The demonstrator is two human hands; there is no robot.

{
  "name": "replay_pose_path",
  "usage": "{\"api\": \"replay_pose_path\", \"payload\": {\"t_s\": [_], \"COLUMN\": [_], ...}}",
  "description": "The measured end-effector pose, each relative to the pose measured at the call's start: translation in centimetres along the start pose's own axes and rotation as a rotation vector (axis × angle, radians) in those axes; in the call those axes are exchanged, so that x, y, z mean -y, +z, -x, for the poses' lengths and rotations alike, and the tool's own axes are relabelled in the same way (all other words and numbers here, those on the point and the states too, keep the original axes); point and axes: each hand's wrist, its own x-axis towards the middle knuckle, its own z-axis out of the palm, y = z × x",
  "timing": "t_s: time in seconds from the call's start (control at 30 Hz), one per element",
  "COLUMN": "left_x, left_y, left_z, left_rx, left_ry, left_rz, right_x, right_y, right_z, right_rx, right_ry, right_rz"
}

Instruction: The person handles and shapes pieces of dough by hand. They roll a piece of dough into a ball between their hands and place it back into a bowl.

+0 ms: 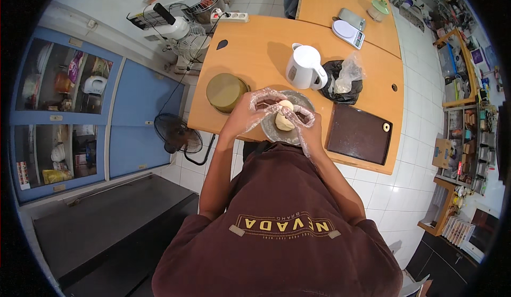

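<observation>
Above a metal bowl (272,128), my two flour-dusted hands meet at a small pale ball of dough (286,105). My left hand (253,110) pinches it from the left, and my right hand (310,127) grips it from the right, fingertips close together. Below the ball, a larger lump of dough (285,122) lies in the bowl. To the right of the bowl is a dark baking tray (354,136), with a small dough ring (386,127) near its right edge.
An olive-green round container (225,92) stands left of my hands. Beyond the bowl are a white electric kettle (304,67) and a black plastic bag (332,73) with a clear bag. Two kitchen scales (348,33) lie farther back. A black fan (178,133) stands left of the wooden table (255,36).
</observation>
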Motion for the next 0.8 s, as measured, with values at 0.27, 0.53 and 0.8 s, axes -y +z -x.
{"api": "replay_pose_path", "payload": {"t_s": [0.27,0.53,0.8], "left_x": [0.1,0.3,0.2], "left_y": [-0.1,-0.2,0.3], "left_z": [-0.1,-0.1,-0.2], "left_rx": [0.008,-0.006,-0.034], "left_ry": [0.022,0.002,0.04], "left_rz": [-0.017,-0.016,0.006], "right_x": [-0.3,0.0,-0.4], "right_y": [-0.2,0.1,-0.3], "right_z": [0.1,0.2,0.1], "right_rx": [0.038,0.038,0.045], "right_ry": [0.012,0.014,0.002], "right_rz": [0.06,0.018,0.042]}}
